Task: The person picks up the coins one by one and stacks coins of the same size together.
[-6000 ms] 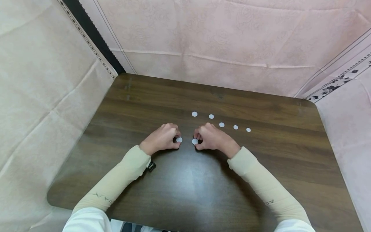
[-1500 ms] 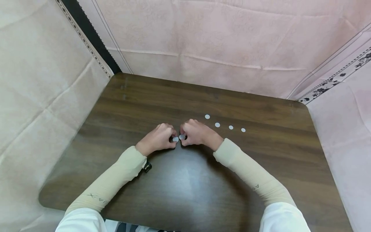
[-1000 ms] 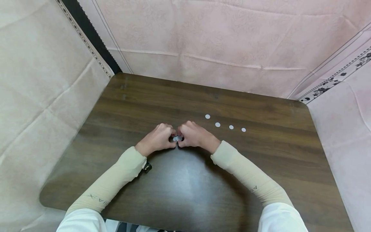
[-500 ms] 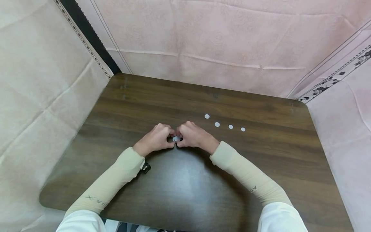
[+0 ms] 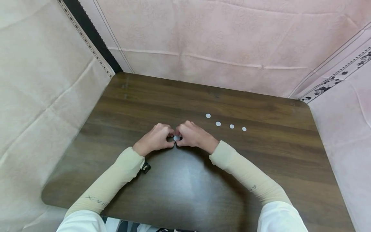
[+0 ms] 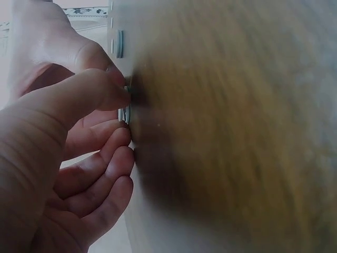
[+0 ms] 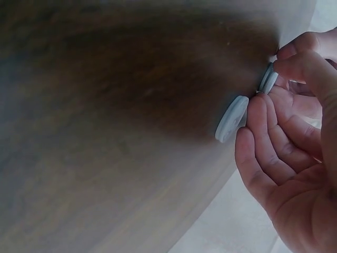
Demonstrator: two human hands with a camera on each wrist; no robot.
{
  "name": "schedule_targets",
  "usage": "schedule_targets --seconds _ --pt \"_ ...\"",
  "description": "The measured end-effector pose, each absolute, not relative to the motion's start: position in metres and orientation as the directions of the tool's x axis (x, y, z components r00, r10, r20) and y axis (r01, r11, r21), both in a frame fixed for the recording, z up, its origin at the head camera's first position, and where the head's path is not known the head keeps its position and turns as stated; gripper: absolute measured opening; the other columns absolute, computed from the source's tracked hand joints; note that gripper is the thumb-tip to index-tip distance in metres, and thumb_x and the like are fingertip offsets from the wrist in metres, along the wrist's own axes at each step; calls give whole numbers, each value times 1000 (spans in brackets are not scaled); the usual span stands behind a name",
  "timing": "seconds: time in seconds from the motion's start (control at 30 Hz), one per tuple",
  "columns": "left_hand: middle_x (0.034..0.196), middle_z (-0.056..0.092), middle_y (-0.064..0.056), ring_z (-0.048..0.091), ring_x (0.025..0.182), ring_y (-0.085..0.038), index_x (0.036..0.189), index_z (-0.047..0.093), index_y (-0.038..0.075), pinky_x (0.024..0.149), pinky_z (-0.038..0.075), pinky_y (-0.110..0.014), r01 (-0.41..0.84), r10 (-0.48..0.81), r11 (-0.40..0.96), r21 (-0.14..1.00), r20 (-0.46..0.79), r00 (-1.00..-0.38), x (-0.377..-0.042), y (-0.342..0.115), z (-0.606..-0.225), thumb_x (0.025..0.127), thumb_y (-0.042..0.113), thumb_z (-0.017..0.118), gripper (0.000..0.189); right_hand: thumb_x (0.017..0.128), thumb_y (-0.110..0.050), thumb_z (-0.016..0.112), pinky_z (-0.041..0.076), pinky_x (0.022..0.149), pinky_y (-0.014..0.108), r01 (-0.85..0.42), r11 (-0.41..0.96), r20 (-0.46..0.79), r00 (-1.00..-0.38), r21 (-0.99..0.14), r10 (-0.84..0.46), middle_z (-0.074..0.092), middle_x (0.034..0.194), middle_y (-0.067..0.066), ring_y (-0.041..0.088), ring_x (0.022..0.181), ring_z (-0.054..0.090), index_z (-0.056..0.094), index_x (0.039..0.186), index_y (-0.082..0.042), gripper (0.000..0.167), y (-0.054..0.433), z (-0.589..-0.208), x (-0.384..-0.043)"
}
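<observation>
Between left hand [image 5: 155, 137] and right hand [image 5: 195, 136]: held disc [image 5: 176, 138], white, round. Both hands: clamped on the held disc, thumb and fingertips pinching its edge from either side, fingertips close together around it.

Head view only: the whole row of four loose discs [image 5: 232, 126], flat white rounds, spaced apart, all beyond the held disc and to its right.

Wrist views only: thickness. Left wrist view gives the held disc edge-on, rim layered pale and dark; number of layers cannot be told. Right wrist view gives one loose disc [image 7: 231, 119] just beside the fingers, smooth white, darker grey-blue towards the wood.

Table [image 5: 185, 199]: dark brown, wood-grained, corners rounded, a bright sheen on the person's side of the held disc. Sleeves [image 5: 250, 175]: beige, snug, lettered, white cloth at their upper ends. Hangings [image 5: 217, 42]: creased fabric, pinkish beyond the held disc, cream far to its left; a floral border far to its right.
</observation>
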State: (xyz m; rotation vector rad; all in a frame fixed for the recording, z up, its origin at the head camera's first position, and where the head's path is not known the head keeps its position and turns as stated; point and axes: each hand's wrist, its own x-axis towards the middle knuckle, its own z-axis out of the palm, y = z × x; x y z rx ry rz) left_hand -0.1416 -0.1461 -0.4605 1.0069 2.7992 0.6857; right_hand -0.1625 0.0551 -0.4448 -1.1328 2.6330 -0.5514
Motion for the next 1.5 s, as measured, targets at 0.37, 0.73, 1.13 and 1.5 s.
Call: schedule_targets --seconds 0.37,0.73,1.13,1.5 --pt "78 62 0 48 71 -10 93 79 9 65 43 -26 566 613 699 437 41 -789 -142 -146 -460 85 11 79 8 89 -15 79 42 59 21 -693 600 -27 -646 -399 -763 63 72 -4 8 64 52 73 83 -10 10 57 -448 -163" --pt "75 58 1 47 70 -9 87 76 11 63 42 -25 583 622 683 441 68 -780 -142 -148 -460 84 10 80 5 87 -10 79 56 70 25 -698 576 -24 -628 -426 -778 76 87 3 10 77 67 77 94 -8 8 61 -446 -164" --pt "76 60 0 49 71 -10 87 76 8 65 44 -26 573 617 691 441 54 -785 -142 -146 -460 84 11 80 5 90 -11 80 61 79 28 -670 581 -45 -636 -462 -770 79 96 6 14 88 75 78 101 -5 13 61 -446 -164" --pt "77 61 -1 51 72 -11 88 76 9 66 45 -26 556 604 696 454 47 -795 -141 -144 -459 86 11 80 5 89 -11 80 60 77 27 -680 569 -25 -632 -463 -775 78 93 5 13 85 74 78 99 -6 11 62 -448 -165"
